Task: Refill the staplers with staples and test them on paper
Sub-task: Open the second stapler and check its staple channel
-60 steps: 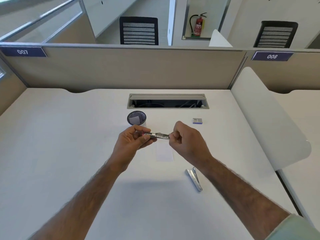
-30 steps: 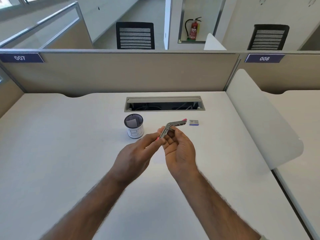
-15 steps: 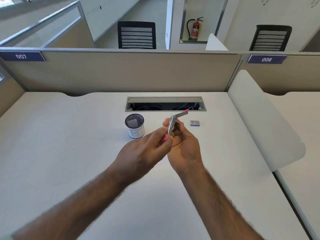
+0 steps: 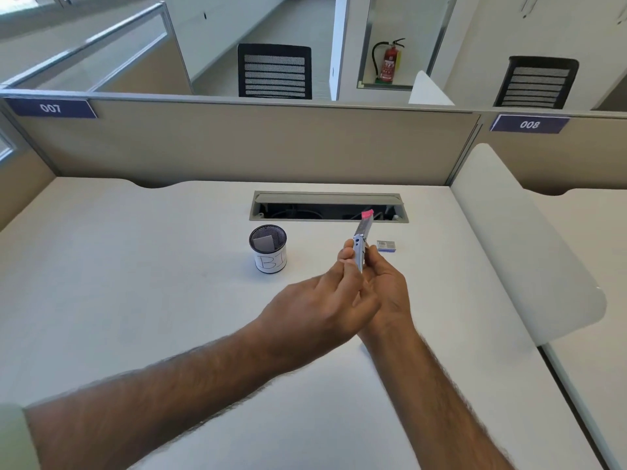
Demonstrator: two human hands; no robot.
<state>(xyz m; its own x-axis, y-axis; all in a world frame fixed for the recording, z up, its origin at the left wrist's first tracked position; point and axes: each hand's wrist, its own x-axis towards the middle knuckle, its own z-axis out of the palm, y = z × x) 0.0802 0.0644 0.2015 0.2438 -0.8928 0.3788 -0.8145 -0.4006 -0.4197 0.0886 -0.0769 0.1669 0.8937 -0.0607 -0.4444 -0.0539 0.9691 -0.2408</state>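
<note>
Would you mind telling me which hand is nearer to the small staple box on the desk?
Right. The right hand holds the stapler just this side of the staple box; the left hand sits farther off to its left.

The white desk [image 4: 135, 266] carries a mesh cup [image 4: 268, 252] and, to its right, a staple box [image 4: 386, 246]

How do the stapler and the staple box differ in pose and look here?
The stapler is held off the desk by the left hand and right hand; the box lies flat on the desk, untouched. The stapler is long, silver and steeply tilted, pink tip up; the box is small, squat, blue and white. Both are right of the cup.
</note>
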